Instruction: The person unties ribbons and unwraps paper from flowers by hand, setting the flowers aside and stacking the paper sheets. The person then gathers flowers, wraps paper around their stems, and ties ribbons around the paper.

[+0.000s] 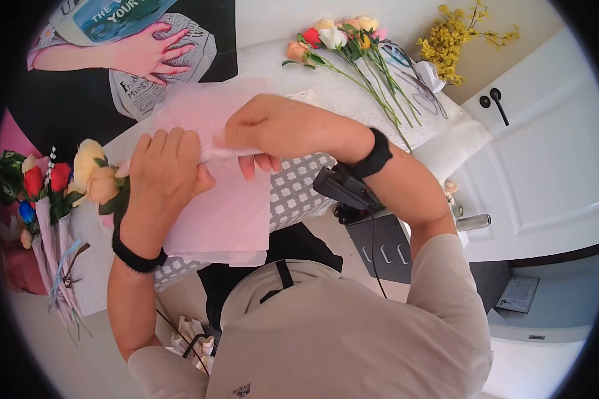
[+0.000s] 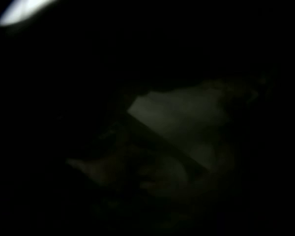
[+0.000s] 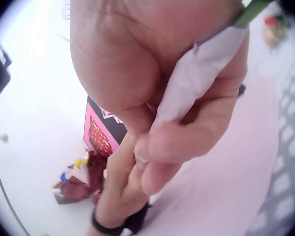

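Holding soft pink paper [image 3: 189, 78] round a stem [image 3: 251, 13].
Left hand [image 1: 163, 166] and right hand [image 1: 266, 130] grip it; thin paper could tear, so hold the stem part softly.

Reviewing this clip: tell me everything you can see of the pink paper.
The pink paper looks thin and soft, like tissue, in layers with slightly offset lower edges. Its broad, mostly flat part lies over the gray-and-white patterned cloth. Between the hands, paper is bunched into a narrow, creased roll; the right wrist view shows it around a green stem. The right hand pinches this roll, and the left hand curls over it. Whether roll and flat part are one sheet is unclear.
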Tool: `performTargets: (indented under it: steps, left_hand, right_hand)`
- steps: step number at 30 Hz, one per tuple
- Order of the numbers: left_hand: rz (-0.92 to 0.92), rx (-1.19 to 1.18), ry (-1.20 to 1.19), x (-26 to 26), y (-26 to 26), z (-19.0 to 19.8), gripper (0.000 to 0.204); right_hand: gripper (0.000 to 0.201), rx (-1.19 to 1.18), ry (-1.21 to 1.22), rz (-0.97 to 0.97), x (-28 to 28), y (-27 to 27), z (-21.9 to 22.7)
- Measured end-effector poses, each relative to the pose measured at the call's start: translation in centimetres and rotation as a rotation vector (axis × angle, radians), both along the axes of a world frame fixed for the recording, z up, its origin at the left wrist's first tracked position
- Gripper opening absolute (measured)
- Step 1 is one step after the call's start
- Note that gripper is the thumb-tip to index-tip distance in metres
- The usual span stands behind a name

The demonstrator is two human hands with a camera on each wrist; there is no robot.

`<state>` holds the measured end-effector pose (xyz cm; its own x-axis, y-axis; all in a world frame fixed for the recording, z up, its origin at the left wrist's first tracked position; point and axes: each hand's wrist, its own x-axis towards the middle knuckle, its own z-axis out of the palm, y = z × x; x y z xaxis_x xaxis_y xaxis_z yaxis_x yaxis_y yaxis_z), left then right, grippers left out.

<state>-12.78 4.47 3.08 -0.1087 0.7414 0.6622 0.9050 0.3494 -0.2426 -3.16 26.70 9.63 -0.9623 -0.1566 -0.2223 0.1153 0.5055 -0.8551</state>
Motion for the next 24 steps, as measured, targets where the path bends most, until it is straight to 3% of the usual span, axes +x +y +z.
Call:
performTargets:
  steps: [1, 2, 4, 5, 8, 10, 12, 14, 17, 24]
  left_hand:
    - [0.024, -0.037, -0.032, -0.1, -0.2, -0.3, 0.028]
    - [0.015, -0.035, -0.031, -0.5, -0.5, -0.4, 0.028]
    - [0.077, -0.002, -0.084, -1.3, -1.0, -0.4, 0.025]
    - [0.066, 0.003, -0.088, -1.2, -1.0, -0.1, 0.025]
    - [0.103, -0.010, -0.216, -1.1, -1.6, 0.8, 0.019]
    - [0.111, -0.016, -0.227, -1.0, -1.6, 0.8, 0.019]
    - [0.116, -0.026, -0.235, -1.0, -1.5, 0.8, 0.019]
    - [0.124, -0.049, -0.294, -1.0, -1.4, 0.6, 0.020]
    - [0.138, -0.047, -0.303, -0.9, -1.4, 0.7, 0.021]
    - [0.160, -0.084, -0.256, -0.7, -1.1, 0.9, 0.021]
  right_hand:
    - [0.036, 0.095, 0.196, -0.046, 0.0, 0.7, -1.0]
    - [0.036, 0.099, 0.197, -0.054, -0.2, 2.2, -1.7]
    - [0.033, 0.478, 0.711, -0.220, -0.3, 7.6, -2.4]
    - [0.030, 0.396, 0.626, -0.316, 0.2, 10.9, -1.9]
    - [0.027, 0.613, 0.500, -0.663, 3.3, 21.7, -0.8]
    - [0.029, 0.576, 0.471, -0.824, 6.1, 30.6, -2.2]
    - [0.025, 0.917, 0.344, -0.870, 9.6, 37.7, -3.7]
    - [0.025, 0.949, 0.318, -0.901, 13.2, 42.7, -5.9]
    - [0.024, 1.027, 0.304, -0.935, 16.0, 46.3, -7.5]
    - [0.023, 1.090, 0.294, -0.924, 15.4, 46.7, -8.5]
